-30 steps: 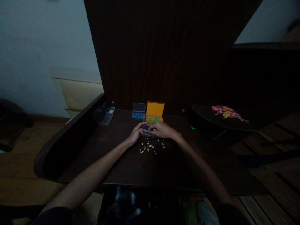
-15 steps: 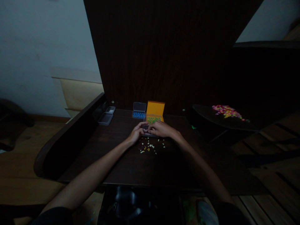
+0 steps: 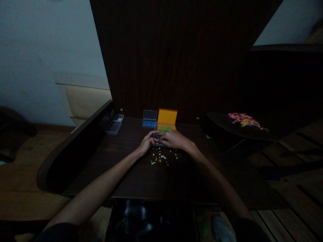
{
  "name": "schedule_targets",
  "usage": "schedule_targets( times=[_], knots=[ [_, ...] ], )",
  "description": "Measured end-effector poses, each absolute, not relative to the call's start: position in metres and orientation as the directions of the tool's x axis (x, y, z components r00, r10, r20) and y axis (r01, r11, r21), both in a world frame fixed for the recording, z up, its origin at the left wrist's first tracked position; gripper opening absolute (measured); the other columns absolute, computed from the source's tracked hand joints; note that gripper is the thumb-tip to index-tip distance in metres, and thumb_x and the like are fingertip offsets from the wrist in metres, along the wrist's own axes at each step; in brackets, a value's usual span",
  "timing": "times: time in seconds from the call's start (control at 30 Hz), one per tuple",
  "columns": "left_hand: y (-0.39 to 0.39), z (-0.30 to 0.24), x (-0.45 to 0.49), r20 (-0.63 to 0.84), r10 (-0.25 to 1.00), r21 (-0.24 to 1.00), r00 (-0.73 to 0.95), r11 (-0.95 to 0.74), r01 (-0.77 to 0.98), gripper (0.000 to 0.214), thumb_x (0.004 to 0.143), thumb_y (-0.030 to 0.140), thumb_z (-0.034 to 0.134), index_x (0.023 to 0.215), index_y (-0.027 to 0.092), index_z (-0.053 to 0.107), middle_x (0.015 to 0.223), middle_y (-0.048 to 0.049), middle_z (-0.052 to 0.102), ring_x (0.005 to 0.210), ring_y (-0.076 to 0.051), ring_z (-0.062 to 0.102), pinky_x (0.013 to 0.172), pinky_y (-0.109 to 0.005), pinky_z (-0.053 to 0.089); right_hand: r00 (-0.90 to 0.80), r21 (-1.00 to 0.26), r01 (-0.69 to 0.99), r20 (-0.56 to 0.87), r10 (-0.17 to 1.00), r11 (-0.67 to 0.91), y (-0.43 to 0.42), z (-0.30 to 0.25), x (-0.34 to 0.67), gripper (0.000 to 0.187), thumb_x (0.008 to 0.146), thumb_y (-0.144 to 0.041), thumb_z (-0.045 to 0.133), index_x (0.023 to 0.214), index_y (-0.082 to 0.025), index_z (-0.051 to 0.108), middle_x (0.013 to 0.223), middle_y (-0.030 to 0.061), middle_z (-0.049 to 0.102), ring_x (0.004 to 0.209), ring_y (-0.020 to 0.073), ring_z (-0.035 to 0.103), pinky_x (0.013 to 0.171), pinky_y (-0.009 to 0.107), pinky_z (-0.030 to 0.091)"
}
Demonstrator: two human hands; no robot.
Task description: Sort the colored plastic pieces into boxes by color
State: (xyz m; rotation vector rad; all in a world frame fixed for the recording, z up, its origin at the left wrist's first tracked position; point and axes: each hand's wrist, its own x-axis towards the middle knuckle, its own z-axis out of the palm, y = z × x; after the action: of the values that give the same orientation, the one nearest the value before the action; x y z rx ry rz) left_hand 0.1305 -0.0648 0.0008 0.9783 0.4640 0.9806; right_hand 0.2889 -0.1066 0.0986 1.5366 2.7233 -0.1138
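Note:
Both my hands meet over a small clear plastic box [image 3: 158, 141] on the dark table [image 3: 131, 174]. My left hand [image 3: 146, 144] curls against the box's left side, fingers bent. My right hand [image 3: 174, 139] lies over its right part, fingers pressed down on it. Just behind stands an open orange box [image 3: 166, 120] holding green and yellow bits. Small white and yellow pieces [image 3: 161, 158] lie scattered on the table right before my hands.
An open clear box with blue pieces [image 3: 149, 119] stands left of the orange one. Two more clear boxes [image 3: 114, 125] sit at the table's far left by the raised rim. A heap of pink and yellow pieces [image 3: 243, 120] lies on a dark surface to the right.

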Motion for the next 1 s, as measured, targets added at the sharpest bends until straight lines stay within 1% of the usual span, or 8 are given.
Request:
schedule_targets(
  times=[0.13, 0.23, 0.4, 0.6, 0.73, 0.83, 0.9, 1.0],
  knots=[
    [-0.064, 0.001, 0.13, 0.075, 0.864, 0.87, 0.498, 0.188, -0.456, 0.056, 0.05, 0.007, 0.045, 0.102, 0.017, 0.062, 0.094, -0.0008, 0.068, 0.072, -0.014, 0.061, 0.069, -0.027, 0.045, -0.561, -0.131, 0.823, -0.027, 0.828, 0.553, -0.109, 0.1, 0.291, 0.025, 0.083, -0.018, 0.054, 0.094, -0.023, 0.075, 0.075, 0.0031, 0.07, 0.065, 0.0151, 0.055, 0.062, 0.026, 0.032],
    [-0.064, 0.001, 0.13, 0.067, 0.862, 0.87, 0.503, 0.196, -0.452, 0.057, 0.05, 0.008, 0.045, 0.103, 0.017, 0.061, 0.093, -0.0013, 0.068, 0.072, -0.014, 0.061, 0.069, -0.028, 0.045, -0.567, -0.117, 0.82, -0.03, 0.823, 0.56, -0.112, 0.101, 0.291, 0.024, 0.08, -0.017, 0.053, 0.087, -0.021, 0.076, 0.068, 0.0027, 0.067, 0.058, 0.014, 0.05, 0.057, 0.026, 0.028],
    [-0.063, 0.0, 0.13, 0.039, 0.866, 0.888, 0.499, 0.199, -0.415, 0.059, 0.05, 0.009, 0.045, 0.106, 0.017, 0.061, 0.091, -0.0009, 0.068, 0.071, -0.014, 0.06, 0.068, -0.026, 0.044, -0.556, -0.127, 0.829, -0.08, 0.827, 0.545, -0.112, 0.098, 0.289, 0.023, 0.079, -0.019, 0.052, 0.084, -0.018, 0.074, 0.069, 0.0042, 0.066, 0.057, 0.0136, 0.047, 0.056, 0.027, 0.027],
    [-0.063, 0.001, 0.131, 0.022, 0.866, 0.889, 0.499, 0.211, -0.406, 0.06, 0.049, 0.009, 0.046, 0.107, 0.018, 0.06, 0.09, -0.0009, 0.068, 0.074, -0.016, 0.061, 0.07, -0.028, 0.045, -0.544, -0.239, 0.825, -0.095, 0.834, 0.512, -0.112, 0.095, 0.292, 0.025, 0.08, -0.016, 0.05, 0.089, -0.017, 0.073, 0.069, 0.0025, 0.065, 0.058, 0.013, 0.048, 0.057, 0.025, 0.03],
    [-0.064, 0.002, 0.131, 0.055, 0.869, 0.882, 0.492, 0.189, -0.432, 0.058, 0.049, 0.009, 0.046, 0.105, 0.018, 0.061, 0.096, -0.0013, 0.068, 0.08, -0.016, 0.061, 0.075, -0.029, 0.047, -0.544, -0.291, 0.803, -0.001, 0.839, 0.52, -0.117, 0.099, 0.293, 0.028, 0.082, -0.015, 0.052, 0.102, -0.017, 0.07, 0.077, 0.0023, 0.065, 0.063, 0.0122, 0.05, 0.06, 0.024, 0.032],
    [-0.063, 0.002, 0.13, 0.08, 0.868, 0.874, 0.491, 0.176, -0.453, 0.057, 0.049, 0.009, 0.046, 0.103, 0.018, 0.061, 0.101, -0.0022, 0.067, 0.082, -0.017, 0.062, 0.078, -0.03, 0.048, -0.531, -0.361, 0.777, 0.066, 0.845, 0.517, -0.124, 0.103, 0.295, 0.027, 0.082, -0.015, 0.054, 0.104, -0.016, 0.069, 0.071, 0.0002, 0.062, 0.061, 0.011, 0.048, 0.061, 0.023, 0.033],
    [-0.063, 0.002, 0.13, 0.078, 0.863, 0.871, 0.499, 0.184, -0.455, 0.057, 0.05, 0.009, 0.046, 0.104, 0.017, 0.061, 0.104, -0.0027, 0.066, 0.079, -0.016, 0.063, 0.079, -0.032, 0.048, -0.555, -0.394, 0.758, 0.029, 0.832, 0.52, -0.129, 0.103, 0.296, 0.021, 0.081, -0.016, 0.057, 0.097, -0.016, 0.07, 0.064, -0.0018, 0.058, 0.058, 0.0101, 0.047, 0.06, 0.022, 0.033],
    [-0.063, 0.003, 0.131, 0.062, 0.862, 0.864, 0.504, 0.207, -0.46, 0.057, 0.05, 0.009, 0.046, 0.104, 0.017, 0.06, 0.104, -0.0024, 0.066, 0.078, -0.017, 0.065, 0.081, -0.034, 0.049, -0.613, -0.37, 0.747, -0.06, 0.788, 0.552, -0.134, 0.096, 0.297, 0.019, 0.081, -0.019, 0.059, 0.094, -0.018, 0.073, 0.061, -0.0025, 0.057, 0.057, 0.0103, 0.048, 0.06, 0.022, 0.033]
  ],
)
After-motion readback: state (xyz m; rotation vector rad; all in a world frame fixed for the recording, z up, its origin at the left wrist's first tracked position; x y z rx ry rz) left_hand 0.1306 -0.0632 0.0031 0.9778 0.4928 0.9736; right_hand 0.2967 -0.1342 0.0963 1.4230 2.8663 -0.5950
